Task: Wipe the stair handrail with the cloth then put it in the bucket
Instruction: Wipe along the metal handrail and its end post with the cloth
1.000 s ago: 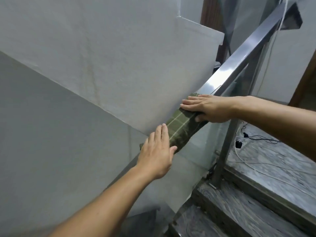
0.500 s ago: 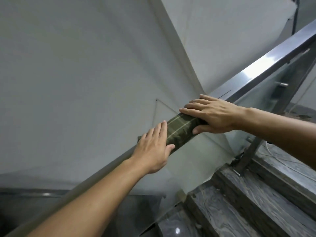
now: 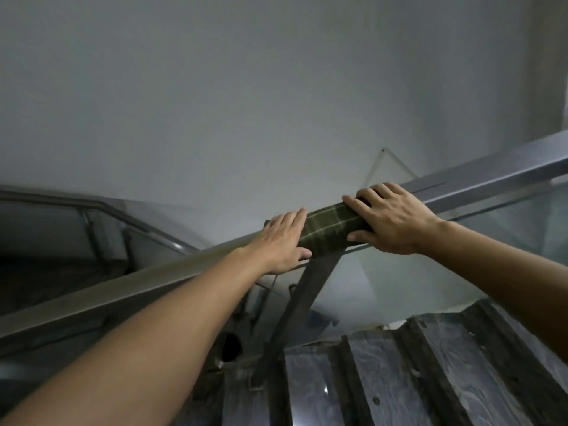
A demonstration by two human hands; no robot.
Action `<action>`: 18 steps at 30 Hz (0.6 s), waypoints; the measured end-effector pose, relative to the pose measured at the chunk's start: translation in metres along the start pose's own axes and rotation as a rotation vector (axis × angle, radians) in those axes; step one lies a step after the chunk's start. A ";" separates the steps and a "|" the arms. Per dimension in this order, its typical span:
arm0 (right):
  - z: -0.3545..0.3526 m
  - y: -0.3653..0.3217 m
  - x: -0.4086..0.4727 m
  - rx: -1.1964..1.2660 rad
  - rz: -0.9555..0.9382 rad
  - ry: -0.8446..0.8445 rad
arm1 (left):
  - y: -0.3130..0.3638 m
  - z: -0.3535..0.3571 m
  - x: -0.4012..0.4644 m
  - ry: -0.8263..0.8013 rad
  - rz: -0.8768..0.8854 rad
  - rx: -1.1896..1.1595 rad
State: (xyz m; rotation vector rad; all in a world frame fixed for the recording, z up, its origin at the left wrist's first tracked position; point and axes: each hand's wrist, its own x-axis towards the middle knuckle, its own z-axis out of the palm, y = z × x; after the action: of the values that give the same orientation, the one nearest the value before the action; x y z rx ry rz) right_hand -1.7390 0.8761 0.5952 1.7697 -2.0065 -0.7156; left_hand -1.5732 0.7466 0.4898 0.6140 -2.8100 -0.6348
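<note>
At the lower right of the frame lie dark marbled stair treads (image 3: 399, 373). Above them, at centre, the left hand (image 3: 281, 241) and right hand (image 3: 390, 219) press flat, fingers extended, on a green plaid cloth (image 3: 330, 230) wrapped over the metal handrail (image 3: 491, 176), thumbs curled under its edge. Grey wall (image 3: 246, 87) fills the upper frame.

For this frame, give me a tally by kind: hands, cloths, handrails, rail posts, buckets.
Hands: 2, the left hand and the right hand, both pressed on the cloth
Cloths: 1, the dark green checked cloth wrapped over the rail
Handrails: 1, the grey metal stair handrail
Rail posts: 1, the slanted grey metal post under the cloth
Buckets: 0 in view
Total: 5
</note>
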 end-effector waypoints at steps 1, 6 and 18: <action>0.001 -0.017 0.008 -0.002 -0.009 0.004 | -0.015 0.002 -0.010 -0.011 -0.026 0.005; -0.001 -0.103 0.050 -0.006 -0.061 -0.024 | -0.090 0.016 -0.058 -0.028 -0.103 0.025; -0.018 -0.327 0.143 0.043 -0.194 -0.024 | -0.287 0.045 -0.176 -0.007 -0.291 -0.018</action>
State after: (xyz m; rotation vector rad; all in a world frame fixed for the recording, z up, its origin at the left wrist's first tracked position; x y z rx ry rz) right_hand -1.4877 0.7058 0.4075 2.0093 -1.8961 -0.7610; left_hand -1.3268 0.6043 0.3038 1.0300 -2.7405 -0.7120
